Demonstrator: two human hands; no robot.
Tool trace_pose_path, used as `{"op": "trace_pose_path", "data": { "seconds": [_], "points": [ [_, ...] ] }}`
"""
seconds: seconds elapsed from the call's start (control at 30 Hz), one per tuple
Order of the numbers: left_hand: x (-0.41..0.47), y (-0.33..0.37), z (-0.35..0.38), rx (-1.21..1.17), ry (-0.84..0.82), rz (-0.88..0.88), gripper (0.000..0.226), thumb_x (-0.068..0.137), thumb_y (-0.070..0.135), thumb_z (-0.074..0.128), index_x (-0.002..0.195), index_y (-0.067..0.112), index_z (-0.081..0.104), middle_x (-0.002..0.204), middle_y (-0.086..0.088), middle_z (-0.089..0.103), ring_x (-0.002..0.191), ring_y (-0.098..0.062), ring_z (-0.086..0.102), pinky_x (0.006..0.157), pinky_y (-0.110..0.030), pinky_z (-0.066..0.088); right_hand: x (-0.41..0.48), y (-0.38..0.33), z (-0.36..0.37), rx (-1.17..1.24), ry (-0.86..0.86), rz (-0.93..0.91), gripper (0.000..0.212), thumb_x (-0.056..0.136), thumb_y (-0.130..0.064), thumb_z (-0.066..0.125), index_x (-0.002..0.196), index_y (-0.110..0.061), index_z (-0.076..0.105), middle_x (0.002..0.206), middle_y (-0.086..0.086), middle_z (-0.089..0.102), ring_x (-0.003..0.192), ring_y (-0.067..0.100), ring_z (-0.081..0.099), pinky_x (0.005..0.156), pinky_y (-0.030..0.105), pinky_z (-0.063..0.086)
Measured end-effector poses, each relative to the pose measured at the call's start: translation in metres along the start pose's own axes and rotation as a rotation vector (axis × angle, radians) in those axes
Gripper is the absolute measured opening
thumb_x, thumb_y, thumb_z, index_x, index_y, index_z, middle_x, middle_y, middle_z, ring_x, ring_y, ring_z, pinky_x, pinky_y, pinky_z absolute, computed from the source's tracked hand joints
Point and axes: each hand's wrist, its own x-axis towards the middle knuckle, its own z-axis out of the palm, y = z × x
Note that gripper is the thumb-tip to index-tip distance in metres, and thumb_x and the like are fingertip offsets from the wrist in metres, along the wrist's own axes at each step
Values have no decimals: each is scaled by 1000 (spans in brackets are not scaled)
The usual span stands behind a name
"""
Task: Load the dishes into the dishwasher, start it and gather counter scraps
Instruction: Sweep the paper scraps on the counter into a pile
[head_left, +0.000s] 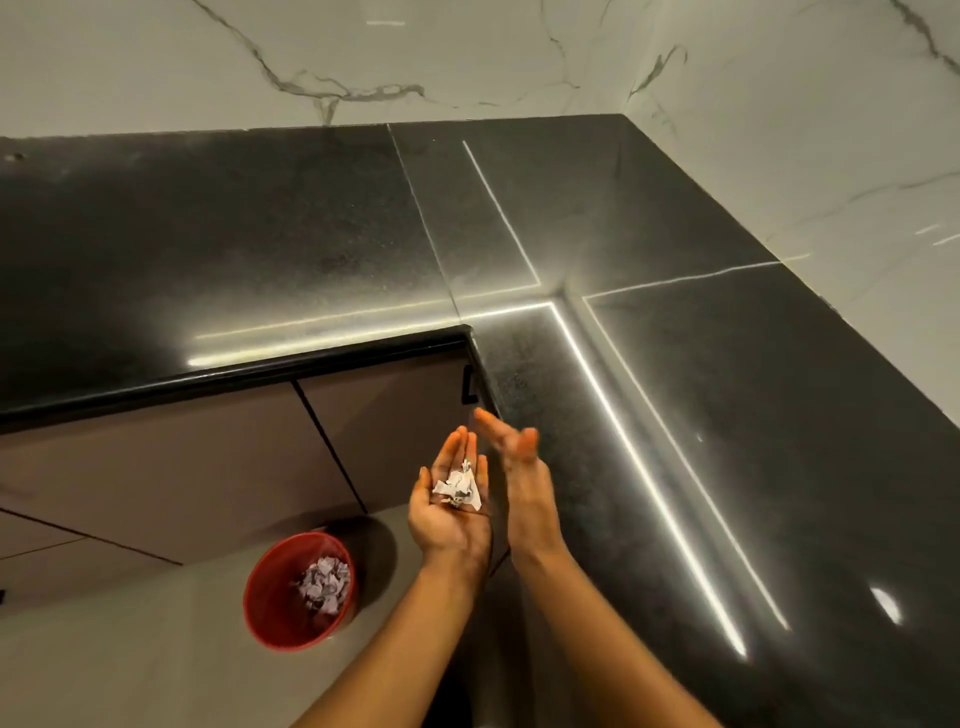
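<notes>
1. Fingers (458, 441) of the left hand (447, 519): straight, held close together and slightly cupped, palm turned up. They clamp on nothing.
2. Paper scraps (458, 491): a small white crumpled heap lying loose in that upturned palm, at the base of the fingers and touching the skin. No finger or thumb curls over them.
3. Right hand (519, 467): stands edge-on just beside the left, on the scraps' right side. Its fingers (491, 423) are straight and loosely apart, with tips reaching a little past the left fingertips. It holds nothing. The tips are blurred, and I cannot tell whether this hand touches the left one.
4. Both hands hover off the desk (675, 415), against the front edge of its right-hand run and just short of the inner corner of the L. The scraps are not on the desk top.
5. The desk is black, polished and L-shaped, with bright light streaks reflected along it. Its far and right edges meet a marble wall (467, 52).
6. Red bin (270, 597): stands on the floor (130, 675), below and left of the left hand and well apart from it, near the brown cabinet doors (182, 457) under the desk's left run. Torn paper (324, 584) lies in its bottom.
</notes>
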Motion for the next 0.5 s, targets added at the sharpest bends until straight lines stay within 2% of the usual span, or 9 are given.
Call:
{"op": "trace_pose_path", "data": {
  "seconds": [0.1, 0.17, 0.3, 0.33, 0.43, 0.5],
  "points": [
    [1, 36, -11, -3, 76, 69, 65, 100, 31, 21, 83, 4, 77, 108, -12, 70, 97, -21, 69, 90, -35, 50, 0, 21, 37, 299, 173, 97, 71, 86, -69, 20, 118, -21, 60, 130, -2, 58, 124, 6, 49, 107, 23, 30],
    [-2, 65, -26, -3, 123, 118, 64, 100, 30, 21, 83, 3, 77, 109, -13, 70, 103, -22, 67, 96, -35, 48, 5, 42, 59, 451, 191, 225, 66, 94, -56, 12, 113, -16, 61, 124, 3, 61, 121, 12, 52, 107, 26, 29],
    [2, 128, -78, -16, 256, 177, 63, 100, 31, 21, 85, 4, 77, 109, -12, 70, 111, -23, 60, 102, -35, 39, 14, 99, 109, 608, 147, 569, 66, 97, -53, 15, 115, -7, 59, 117, 9, 63, 116, 21, 54, 103, 30, 33],
    [7, 143, -94, 9, 296, 193, 63, 100, 32, 21, 87, 4, 76, 110, -11, 69, 113, -23, 58, 102, -35, 37, 14, 120, 125, 616, 153, 650, 66, 98, -52, 16, 116, -5, 58, 113, 10, 64, 112, 22, 56, 99, 30, 39],
    [34, 185, -158, 35, 443, 217, 60, 101, 32, 22, 91, 3, 73, 118, -15, 62, 117, -27, 54, 96, -35, 41, 15, 191, 175, 657, 211, 836, 61, 100, -46, 23, 112, 1, 59, 93, 13, 70, 84, 21, 67, 68, 29, 52],
    [64, 210, -214, 37, 518, 193, 52, 101, 32, 23, 107, -1, 63, 123, -20, 58, 126, -31, 49, 97, -38, 41, 18, 253, 205, 702, 263, 939, 58, 100, -43, 29, 112, 4, 60, 89, 16, 71, 78, 24, 69, 61, 31, 54]
  ]
}}
